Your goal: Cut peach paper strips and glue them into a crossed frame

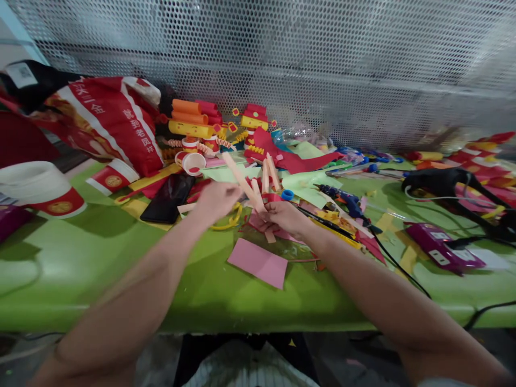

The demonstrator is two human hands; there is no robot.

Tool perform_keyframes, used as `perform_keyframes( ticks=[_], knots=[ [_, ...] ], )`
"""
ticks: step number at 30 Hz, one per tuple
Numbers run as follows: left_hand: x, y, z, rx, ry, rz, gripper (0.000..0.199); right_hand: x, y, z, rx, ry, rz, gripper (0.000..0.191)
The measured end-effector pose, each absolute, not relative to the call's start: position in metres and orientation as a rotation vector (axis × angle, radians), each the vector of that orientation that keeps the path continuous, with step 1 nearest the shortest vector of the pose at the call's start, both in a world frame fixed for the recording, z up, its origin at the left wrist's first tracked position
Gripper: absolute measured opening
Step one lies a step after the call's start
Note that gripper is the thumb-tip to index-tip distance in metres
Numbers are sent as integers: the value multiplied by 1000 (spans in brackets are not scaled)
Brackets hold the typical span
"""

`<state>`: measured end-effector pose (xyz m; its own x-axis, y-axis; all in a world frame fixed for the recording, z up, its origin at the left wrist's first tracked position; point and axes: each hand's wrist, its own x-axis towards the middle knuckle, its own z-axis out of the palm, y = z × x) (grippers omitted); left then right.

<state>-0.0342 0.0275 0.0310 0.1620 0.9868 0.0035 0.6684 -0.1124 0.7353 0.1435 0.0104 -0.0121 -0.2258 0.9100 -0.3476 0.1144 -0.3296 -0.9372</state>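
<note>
Pinching pale strip (244, 184) near lower end, right hand (284, 217) holding it slanting above green table (197, 301); left hand (215, 201) hovering beside strip, blurred, cannot tell whether gripping. Pink card (258, 263) lying nearer table edge.

Right hand (284, 217): pinches a pale paper strip (238, 173) low down; it tilts up leftward
Left hand (217, 201): blurred, beside the strip, contact unclear
Pink paper (258, 263): flat on the green table (201, 306), nearer the person
Phone (168, 198): dark, left of the left hand
Paper figures (191, 129): beyond the hands, before a mesh panel (258, 54)
</note>
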Motion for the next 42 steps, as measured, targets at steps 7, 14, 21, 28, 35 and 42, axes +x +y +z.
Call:
perform_keyframes(
  ticks=[7, 14, 21, 28, 35, 42],
  knots=[
    [-103, 66, 34, 1841, 2454, 174, 57, 142, 7, -9, -1475, -1233, 1572, 20],
    [-115, 72, 23, 1791, 2411, 4, 60, 141, 6, -7, -1481, -1226, 1578, 20],
    [-113, 72, 29, 1857, 2401, -14, 57, 141, 7, -9, -1473, -1236, 1570, 21],
    [-110, 66, 38, 1854, 2490, 54, 57, 141, 6, -10, -1469, -1236, 1564, 20],
    [-90, 51, 58, 1914, 2424, 246, 56, 141, 6, -5, -1451, -1187, 1601, 20],
    [-59, 60, 41, 2120, 2253, 215, 61, 142, 9, -8, -1401, -1098, 1640, 17]
  ],
)
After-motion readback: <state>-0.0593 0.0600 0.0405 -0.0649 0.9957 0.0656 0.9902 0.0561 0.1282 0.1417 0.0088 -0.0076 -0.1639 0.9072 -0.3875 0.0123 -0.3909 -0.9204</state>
